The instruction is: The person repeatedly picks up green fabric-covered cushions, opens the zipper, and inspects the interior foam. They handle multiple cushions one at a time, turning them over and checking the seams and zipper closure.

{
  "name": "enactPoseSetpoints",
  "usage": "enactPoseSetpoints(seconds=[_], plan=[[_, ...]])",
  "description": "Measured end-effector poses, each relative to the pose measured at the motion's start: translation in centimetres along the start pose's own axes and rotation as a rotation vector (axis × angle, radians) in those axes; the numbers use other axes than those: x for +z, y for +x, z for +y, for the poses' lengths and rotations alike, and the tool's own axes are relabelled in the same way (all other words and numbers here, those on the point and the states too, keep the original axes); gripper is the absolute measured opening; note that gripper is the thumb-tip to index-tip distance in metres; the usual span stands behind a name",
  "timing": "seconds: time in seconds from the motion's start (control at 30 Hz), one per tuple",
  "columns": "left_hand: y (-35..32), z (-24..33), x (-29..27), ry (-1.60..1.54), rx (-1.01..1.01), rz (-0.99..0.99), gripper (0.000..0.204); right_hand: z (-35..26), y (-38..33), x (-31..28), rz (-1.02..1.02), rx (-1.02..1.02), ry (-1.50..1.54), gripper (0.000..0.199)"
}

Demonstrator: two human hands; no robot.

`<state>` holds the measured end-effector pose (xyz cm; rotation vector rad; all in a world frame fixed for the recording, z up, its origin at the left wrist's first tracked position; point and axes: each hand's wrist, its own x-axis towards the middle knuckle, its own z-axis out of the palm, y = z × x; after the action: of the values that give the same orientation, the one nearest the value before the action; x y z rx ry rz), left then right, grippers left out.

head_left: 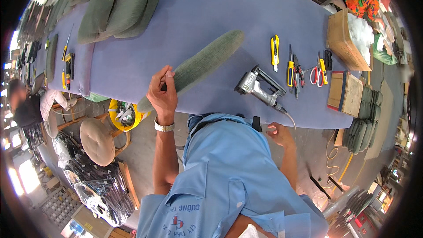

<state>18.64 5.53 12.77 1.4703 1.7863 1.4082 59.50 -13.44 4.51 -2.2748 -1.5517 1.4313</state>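
A long green-grey fabric-covered pad (207, 57) with rounded ends lies slantwise over the near edge of the table. My left hand (163, 92) closes on its lower left part, thumb and fingertips drawn together; the palm hides some of the pad. My right hand (281, 135) hangs just off the table's near edge, empty, with fingers loosely apart. Close to it on the table lies a silver staple gun (260, 87) with a hose attached. Beyond are a yellow utility knife (275, 53), a yellow-handled screwdriver (290, 72), pliers (298, 77) and scissors (319, 75).
A blue-grey padded table (198, 9) spans the front. Green cushions (128, 9) are piled at far left. Cardboard boxes (341, 39) stand at the right, one with white stuffing. Below the left edge are a yellow bucket (121, 125) and a round stool (97, 142). A co-worker sits far left.
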Motion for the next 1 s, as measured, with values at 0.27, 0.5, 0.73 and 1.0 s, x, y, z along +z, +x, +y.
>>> enactPoseSetpoints(seconds=[0.27, 0.5, 0.73, 1.0], plan=[[0.3, -1.0, -0.7, 0.176, 0.262, 0.031, 0.015, -14.6, 7.4, -3.1, 0.377, -0.646, 0.143, 0.029], [-1.1, -0.6, -3.5, 0.329, 0.256, -0.068, 0.022, -30.4, 10.4, -5.0, 0.601, -1.052, -0.072, 0.026], [-3.6, -3.8, -8.5, 0.506, 0.125, 0.075, 0.024, -29.8, 16.4, -3.0, 0.614, -1.095, -0.206, 0.022], [-6.1, -10.9, -10.2, -0.132, -0.501, 0.150, 0.067, -28.7, 17.3, -2.8, 0.705, -1.192, -0.130, 0.019]])
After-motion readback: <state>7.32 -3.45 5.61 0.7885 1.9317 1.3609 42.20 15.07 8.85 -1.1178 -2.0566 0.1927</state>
